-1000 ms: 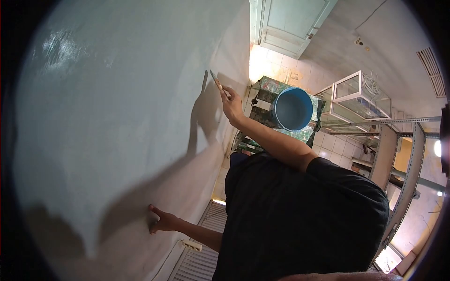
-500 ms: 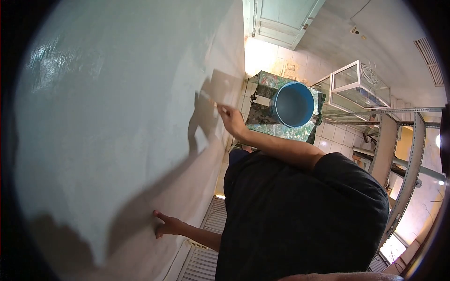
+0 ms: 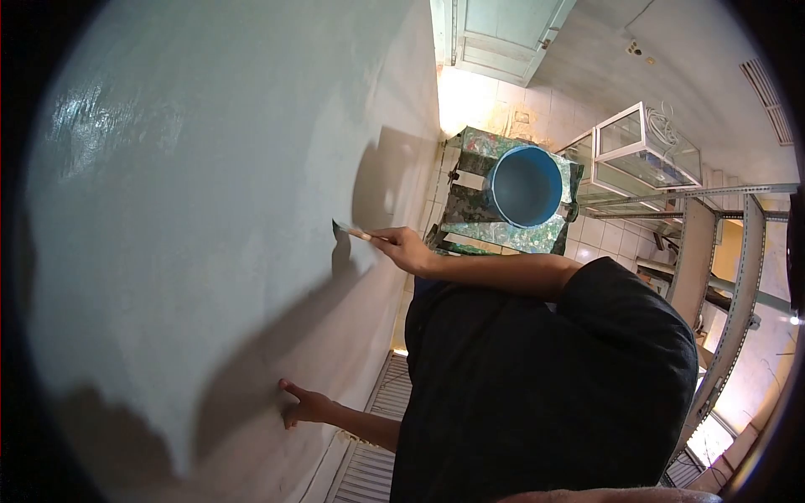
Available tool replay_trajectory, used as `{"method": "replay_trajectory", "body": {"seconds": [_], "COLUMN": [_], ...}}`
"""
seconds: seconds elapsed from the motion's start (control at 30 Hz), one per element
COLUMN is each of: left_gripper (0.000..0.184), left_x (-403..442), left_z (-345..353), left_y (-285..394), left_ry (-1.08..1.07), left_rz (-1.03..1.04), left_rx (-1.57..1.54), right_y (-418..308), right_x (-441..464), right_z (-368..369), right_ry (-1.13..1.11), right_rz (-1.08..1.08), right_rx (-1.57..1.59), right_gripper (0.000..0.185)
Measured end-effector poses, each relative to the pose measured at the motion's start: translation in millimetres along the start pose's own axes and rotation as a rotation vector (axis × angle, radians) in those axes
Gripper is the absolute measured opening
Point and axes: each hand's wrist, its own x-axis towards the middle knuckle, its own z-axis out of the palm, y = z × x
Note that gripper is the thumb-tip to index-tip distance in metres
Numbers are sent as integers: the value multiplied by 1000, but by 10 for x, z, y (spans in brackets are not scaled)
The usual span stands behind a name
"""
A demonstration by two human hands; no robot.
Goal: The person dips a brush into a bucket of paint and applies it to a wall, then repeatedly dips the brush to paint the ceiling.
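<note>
My right hand (image 3: 406,250) is closed round the handle of a paintbrush (image 3: 355,232). The brush's dark tip meets the wall (image 3: 201,201), which has a pale blue-green coat with a wet shine at the far left and a pinker, paler strip nearer me. Lower in the view, my left hand (image 3: 307,406) rests against that paler strip, thumb spread from the fingers, holding nothing. Beyond my right arm, a blue bucket (image 3: 554,189) with greyish-blue liquid inside stands on a paint-spattered platform (image 3: 482,142).
A glass case with a white frame (image 3: 646,147) and coiled cable on top stands past the bucket. Metal shelving (image 3: 693,268) runs along the right. A pale door (image 3: 507,38) is at the top, with white floor tiles (image 3: 587,243) below.
My right hand has moved the paintbrush down the view along the wall, away from the top. My left hand stays almost in place.
</note>
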Motion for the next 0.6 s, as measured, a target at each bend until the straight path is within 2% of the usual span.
{"method": "replay_trajectory", "body": {"seconds": [0.03,0.1,0.13,0.27,0.3,0.37,0.4,0.53,0.57,0.6], "left_gripper": [146,145,146,146,146,146,146,145,145,145], "left_x": [-8,-2,0,49,37,21,45,10,-5,-12], "left_z": [-11,-34,-33,1,3,-15,-17,-32,-42,-53], "left_y": [1,-4,1,-61,-44,-10,-13,-7,19,31], "left_ry": [-18,-32,-36,-48,-48,-42,-42,-57,-60,-60], "left_rz": [4,9,7,3,5,-6,-3,-4,2,4], "left_rx": [-10,-15,1,33,30,13,13,28,8,10], "right_y": [77,200,46,-119,-139,-148,-143,0,-18,-93], "right_x": [32,230,380,1138,1198,1253,1172,398,241,77], "right_z": [-41,-157,-277,-317,-271,-202,-160,116,111,71], "right_ry": [-4,202,260,665,667,526,527,174,173,10], "right_rz": [-1,-9,74,-51,-53,7,8,-125,-123,-101], "right_rx": [1,-9,-45,140,143,204,207,2,2,37], "right_gripper": [31,31,31,29,29,29,29,32,32,32]}}
